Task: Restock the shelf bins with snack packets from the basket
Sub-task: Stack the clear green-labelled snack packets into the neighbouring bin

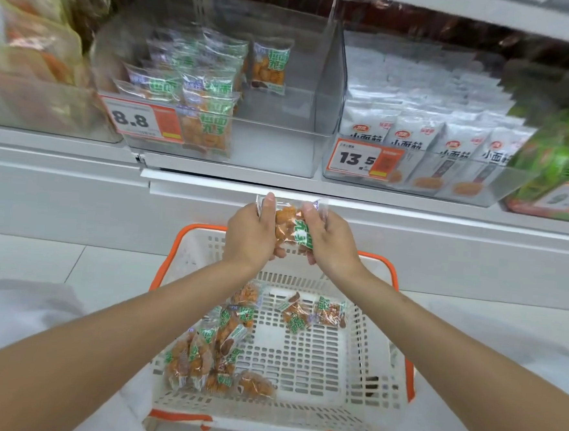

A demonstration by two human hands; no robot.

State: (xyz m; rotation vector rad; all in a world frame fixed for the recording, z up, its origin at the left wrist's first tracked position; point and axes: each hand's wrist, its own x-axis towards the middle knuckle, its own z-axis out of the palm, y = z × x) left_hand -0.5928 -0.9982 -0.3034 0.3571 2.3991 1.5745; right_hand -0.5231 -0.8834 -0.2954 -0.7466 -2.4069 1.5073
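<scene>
Both hands hold clear snack packets [290,227] with orange pieces and green print, raised above the far rim of the basket. My left hand [249,234] grips their left side and my right hand [328,240] grips their right side. Below, the white basket [377,366] with orange trim holds several more of the same packets [215,348], mostly at its left, with two near the back. Up on the shelf, a clear bin [281,147] tagged 8.8 has the same packets [206,109] stacked in its left half.
To the right stands a clear bin [480,192] tagged 13.5, packed with white packets. Blurred bins of other snacks sit at far left [34,63] and far right [563,160]. A white shelf ledge [211,183] juts out just above the hands.
</scene>
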